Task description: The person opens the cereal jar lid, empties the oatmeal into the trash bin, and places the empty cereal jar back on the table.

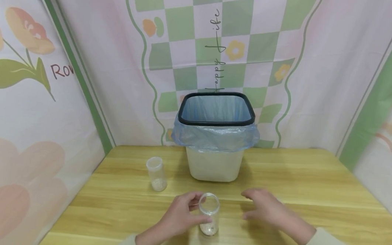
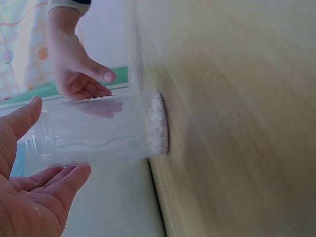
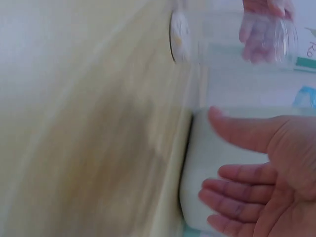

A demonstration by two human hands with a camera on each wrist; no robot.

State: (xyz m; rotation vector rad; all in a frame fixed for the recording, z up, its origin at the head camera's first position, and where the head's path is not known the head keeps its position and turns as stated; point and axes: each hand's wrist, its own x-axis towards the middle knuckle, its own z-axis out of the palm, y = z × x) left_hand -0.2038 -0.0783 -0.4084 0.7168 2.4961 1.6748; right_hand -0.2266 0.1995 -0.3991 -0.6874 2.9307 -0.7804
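Observation:
A clear plastic jar (image 1: pixel 210 212) with an open top stands upright on the table, a layer of whitish, grainy stuff (image 2: pixel 157 123) at its bottom. My left hand (image 1: pixel 183 214) is spread around its left side, thumb in front and fingers behind. In the left wrist view the fingertips (image 2: pixel 74 180) lie right at the jar's wall, loosely extended. To the right, apart from the jar, my right hand (image 1: pixel 266 211) hovers over the table with relaxed fingers and holds nothing. A second clear jar (image 1: pixel 156 173) stands farther back on the left, also with whitish contents low inside.
A pale bin (image 1: pixel 215 166) with a black rim (image 1: pixel 216 123) and a blue plastic liner (image 1: pixel 215 136) stands behind the jars. The wooden table (image 1: pixel 300 172) is enclosed by patterned cloth (image 1: pixel 103 58) at the back and sides.

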